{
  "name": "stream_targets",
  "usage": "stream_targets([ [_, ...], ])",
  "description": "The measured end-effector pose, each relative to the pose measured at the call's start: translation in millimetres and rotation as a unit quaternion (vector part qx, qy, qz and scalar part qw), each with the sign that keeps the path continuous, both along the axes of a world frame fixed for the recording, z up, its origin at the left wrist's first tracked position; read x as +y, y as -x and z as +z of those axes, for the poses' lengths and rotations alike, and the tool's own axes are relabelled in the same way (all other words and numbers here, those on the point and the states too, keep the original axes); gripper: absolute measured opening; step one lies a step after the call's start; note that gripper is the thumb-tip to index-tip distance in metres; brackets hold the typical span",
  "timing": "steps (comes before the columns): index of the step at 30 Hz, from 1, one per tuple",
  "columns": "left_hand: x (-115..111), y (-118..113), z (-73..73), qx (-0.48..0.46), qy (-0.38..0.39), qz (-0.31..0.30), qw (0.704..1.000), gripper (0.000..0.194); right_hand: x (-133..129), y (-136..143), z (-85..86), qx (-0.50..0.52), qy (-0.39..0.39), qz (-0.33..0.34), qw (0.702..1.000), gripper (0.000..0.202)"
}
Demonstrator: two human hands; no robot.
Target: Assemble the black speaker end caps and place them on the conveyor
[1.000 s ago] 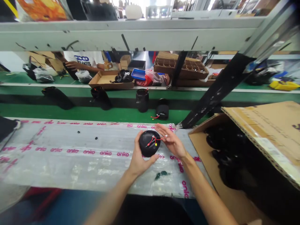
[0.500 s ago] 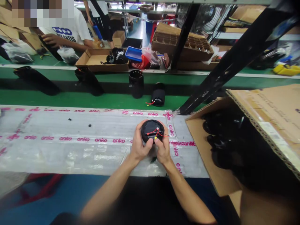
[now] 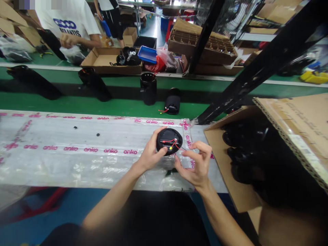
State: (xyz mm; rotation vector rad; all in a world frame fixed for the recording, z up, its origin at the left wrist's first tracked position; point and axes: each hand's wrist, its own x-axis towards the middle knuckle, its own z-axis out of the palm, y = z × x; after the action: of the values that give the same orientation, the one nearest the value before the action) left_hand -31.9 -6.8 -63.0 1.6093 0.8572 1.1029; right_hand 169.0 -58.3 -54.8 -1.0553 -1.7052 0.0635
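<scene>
A round black part with red wires and a small yellow connector on its face is gripped at its left side by my left hand, thumb on the face. Just right of it, my right hand has its fingers apart, the fingertips near the loose wire ends; no object shows between them. Beneath both hands lies the plastic-covered bench with pink printed tape.
Black cylinders, one upright and one lying, rest on the green belt. An open carton of black parts stands right, beside a slanted black post. A person works across the belt.
My right hand has let go of the round part and moved right, its fingers spreading. The part is now tilted in my left hand and slightly further right.
</scene>
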Motion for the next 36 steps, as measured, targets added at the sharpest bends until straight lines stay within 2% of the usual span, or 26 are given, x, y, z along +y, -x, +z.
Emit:
stream_targets([
  [4, -0.9, -2.8, -1.0, -0.002, -0.013, -0.009, 1.000, 0.065, 4.5, -17.1, 26.8, -0.200, 0.029, 0.014, 0.979, 0.037],
  [7, 1.9, 4.8, -1.2, 0.003, -0.009, -0.023, 1.000, 0.066, 11.3, -17.1, 49.0, -0.283, 0.077, 0.035, 0.955, 0.020],
  [10, 15.1, 20.5, 6.5, 0.008, 0.037, -0.088, 0.995, 0.076, 17.2, -16.1, 63.5, -0.318, 0.118, 0.069, 0.938, 0.012],
  [12, 30.4, 28.7, 18.0, 0.004, 0.082, -0.122, 0.989, 0.072, 19.5, -16.4, 66.9, -0.321, 0.131, 0.086, 0.934, 0.014],
  [14, 49.5, 31.0, 34.6, 0.031, 0.108, -0.116, 0.987, 0.059, 20.4, -16.5, 67.4, -0.327, 0.129, 0.087, 0.932, 0.015],
  [17, 80.9, 22.9, 65.3, 0.170, 0.074, -0.129, 0.974, 0.050, 20.2, -14.9, 68.3, -0.343, 0.129, 0.073, 0.928, 0.011],
  [20, 107.9, 8.7, 96.0, 0.339, -0.019, -0.232, 0.912, 0.048, 19.0, -14.2, 72.1, -0.348, 0.136, 0.077, 0.924, 0.010],
  [22, 118.9, 0.0, 113.1, 0.405, -0.079, -0.294, 0.862, 0.043, 18.6, -17.2, 75.4, -0.323, 0.151, 0.107, 0.928, 0.012],
  [25, 120.3, -9.8, 130.7, 0.462, -0.158, -0.329, 0.809, 0.033, 23.0, -27.1, 79.2, -0.200, 0.204, 0.178, 0.942, 0.024],
  [27, 112.7, -14.3, 136.4, 0.512, -0.222, -0.305, 0.772, 0.029, 31.5, -32.8, 80.0, -0.070, 0.244, 0.161, 0.954, 0.025],
  [29, 102.6, -17.5, 137.7, 0.559, -0.282, -0.279, 0.728, 0.025, 43.3, -33.7, 80.0, 0.012, 0.304, 0.094, 0.948, 0.024],
  [31, 94.2, -19.0, 136.1, 0.581, -0.328, -0.270, 0.694, 0.023, 54.9, -28.6, 81.1, -0.006, 0.383, 0.062, 0.922, 0.028],
  [33, 90.5, -19.6, 134.0, 0.582, -0.360, -0.279, 0.673, 0.021, 63.5, -20.3, 84.8, -0.078, 0.435, 0.072, 0.894, 0.030],
  [36, 95.1, -22.1, 134.7, 0.579, -0.376, -0.287, 0.663, 0.019, 70.8, -9.2, 95.2, -0.146, 0.441, 0.066, 0.883, 0.028],
])
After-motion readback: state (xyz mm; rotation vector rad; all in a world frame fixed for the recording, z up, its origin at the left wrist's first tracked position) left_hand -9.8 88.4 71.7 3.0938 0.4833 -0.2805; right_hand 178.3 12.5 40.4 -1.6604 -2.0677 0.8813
